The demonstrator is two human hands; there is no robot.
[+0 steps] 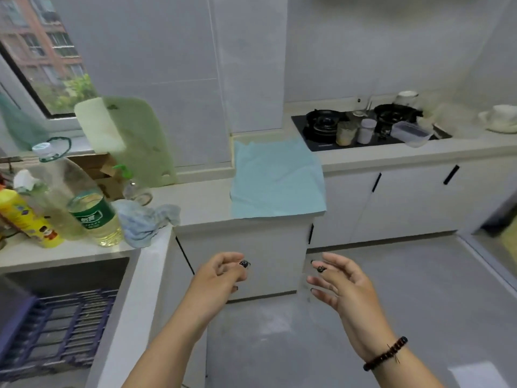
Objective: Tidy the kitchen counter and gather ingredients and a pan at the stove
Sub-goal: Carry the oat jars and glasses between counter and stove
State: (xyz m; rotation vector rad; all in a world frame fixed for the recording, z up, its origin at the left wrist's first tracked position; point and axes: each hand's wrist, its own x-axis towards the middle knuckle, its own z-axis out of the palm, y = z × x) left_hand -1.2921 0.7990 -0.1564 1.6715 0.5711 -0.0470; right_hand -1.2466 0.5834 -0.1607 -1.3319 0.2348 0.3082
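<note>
1. Black glass gas stove, set into the pale stone desk at far right, well apart from both hands. On it: a black pan over the right burner, a clear glass jar of beige contents, a white lidded canister, and a clear plastic box overhanging the stove's front edge.
2. Light blue square cloth, soft and lightly creased, spread flat on the desk corner above the hands; its front edge reaches the desk's edge.
3. Crumpled pale blue rag, near the sink, left of the hands.
4. Large clear plastic oil bottle with green label; a taller clear bottle behind it; a yellow plastic bottle tilted at far left.
5. Pale green plastic cutting board, leaning upright against the wall tiles.
6. Left hand: fingers loosely curled, grasping nothing, raised before the white cabinet.
7. Right hand: fingers spread and relaxed, holding nothing; a dark beaded bracelet circles the wrist.
</note>
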